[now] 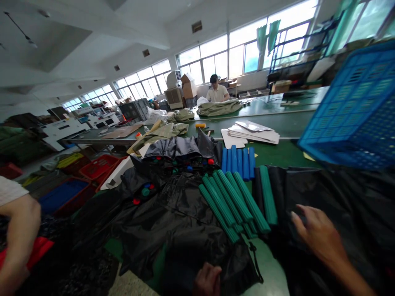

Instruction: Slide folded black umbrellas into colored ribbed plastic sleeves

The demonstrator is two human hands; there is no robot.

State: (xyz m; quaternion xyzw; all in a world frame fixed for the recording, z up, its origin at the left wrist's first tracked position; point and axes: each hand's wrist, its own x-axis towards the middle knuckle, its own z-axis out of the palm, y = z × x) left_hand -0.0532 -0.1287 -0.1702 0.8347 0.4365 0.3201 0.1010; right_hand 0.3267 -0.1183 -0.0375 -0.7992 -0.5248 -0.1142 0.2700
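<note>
My left hand [207, 280] is at the bottom edge of the view, its fingers curled on the near edge of a black bag [173, 209] of shiny fabric. A cord with a toggle [254, 255] hangs from the bag's right side. On that bag lies a pile of green ribbed rods [234, 201]. One more green rod bundle [268, 195] rests to their right. Over black sheeting [308, 185] on the right, my right hand [321, 234] has its thumb and fingers apart and holds nothing. Behind the green pile is a row of blue rods [238, 162].
A blue crate [348, 107] stands tilted at the right. White cards [253, 133] lie on the green table [286, 152]. Black bags with red, blue and green ends [185, 150] bulge ahead. A co-worker's arm [23, 222] is at the left; another person [217, 92] sits across.
</note>
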